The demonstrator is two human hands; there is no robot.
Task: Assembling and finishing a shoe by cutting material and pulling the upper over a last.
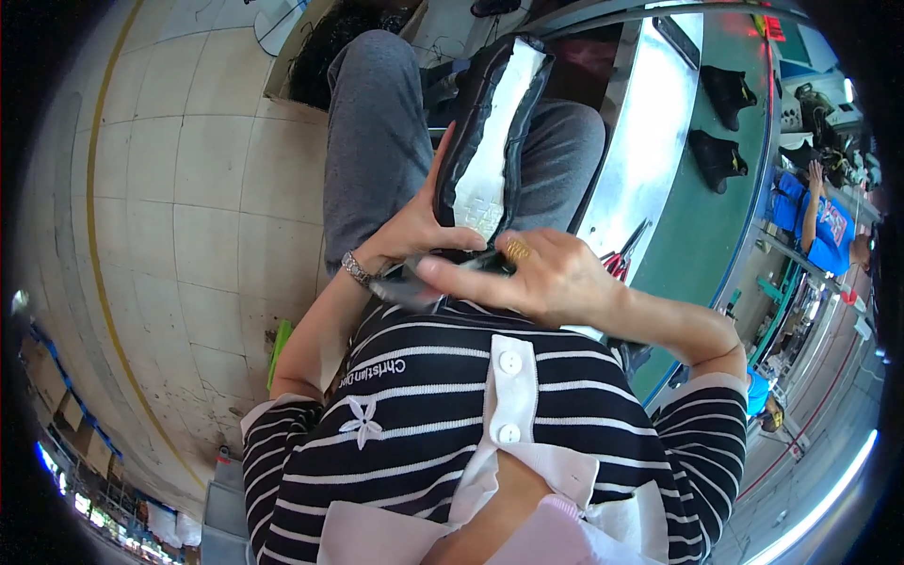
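A black shoe upper point(461, 132) lies sole side up over my knees, its toe pointing away from me. Folded leather edges run around a white insole board point(494, 141). My left hand point(419, 224) is wrapped around the near end, with its thumb along the edge and its fingers up the left side. Close against that same end is my right hand point(560, 278), its fingers curled and its thumb pointing left. A grey, shiny shape point(407, 290) by the right thumb is smeared by motion. What the right fingers grip cannot be made out.
To the right runs a green conveyor belt point(673, 264) carrying two black ankle boots point(718, 160), with a shiny metal ledge point(636, 132) beside it. Red-handled pliers point(617, 264) lie near my right wrist. Behind my left knee stands a box point(306, 71) of dark scraps. A co-worker in blue point(824, 221) sits beyond.
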